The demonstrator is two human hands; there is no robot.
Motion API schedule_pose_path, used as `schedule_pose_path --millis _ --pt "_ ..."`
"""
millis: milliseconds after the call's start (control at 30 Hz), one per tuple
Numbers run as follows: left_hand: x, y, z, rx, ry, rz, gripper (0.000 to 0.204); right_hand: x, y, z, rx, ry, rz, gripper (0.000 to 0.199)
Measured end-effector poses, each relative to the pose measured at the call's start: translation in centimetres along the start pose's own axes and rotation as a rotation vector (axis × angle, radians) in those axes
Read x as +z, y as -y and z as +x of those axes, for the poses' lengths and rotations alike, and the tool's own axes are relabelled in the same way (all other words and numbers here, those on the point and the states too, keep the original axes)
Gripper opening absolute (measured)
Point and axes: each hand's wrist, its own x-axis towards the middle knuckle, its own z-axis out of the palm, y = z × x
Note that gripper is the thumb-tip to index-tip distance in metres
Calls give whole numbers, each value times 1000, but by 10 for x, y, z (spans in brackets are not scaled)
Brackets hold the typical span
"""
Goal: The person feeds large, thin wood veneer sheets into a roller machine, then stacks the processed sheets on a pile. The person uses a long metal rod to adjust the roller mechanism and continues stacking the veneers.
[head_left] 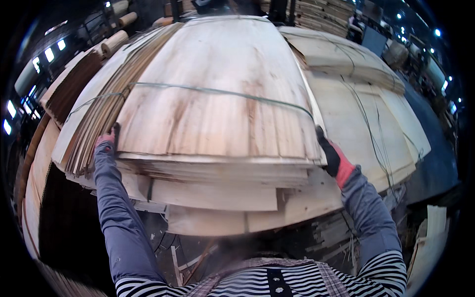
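Observation:
A tied stack of pale wood veneer sheets [213, 119], streaked with brown, lies in front of me. A thin green cord [217, 90] crosses its top from side to side. My left hand [107, 138], in a red and dark glove, is closed on the stack's near left corner, beside another bundle of veneer standing on edge [99, 106]. At the near right corner, my right hand [335, 157] in a black and red glove grips the same stack's edge. The fingertips of both hands are partly hidden. Beneath lie more veneer sheets [213, 194], jutting toward me.
More corded veneer [356, 119] spreads to the right, with another bundle [341, 54] behind it. Rolled veneer [115, 43] sits at the far left. Wood scraps [185, 262] litter the floor below me. A blue surface [435, 163] stands at the right.

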Motion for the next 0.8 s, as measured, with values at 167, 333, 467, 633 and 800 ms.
schedule_pose_path --millis 167,333,467,633,800 --pt "-17 15 -44 -11 -183 -45 78 -3 9 -5 86 -175 -101 56" --pt "-8 46 -67 56 -179 -11 71 5 3 -57 132 -214 -71 56" --pt "-4 96 -127 115 -148 -40 70 21 -4 -123 129 -221 -147 58" --pt "32 215 -194 502 -283 535 39 29 -51 -211 33 -351 -296 62" --pt "-36 231 -262 85 103 -48 50 -7 -119 -281 309 -116 -471 58"
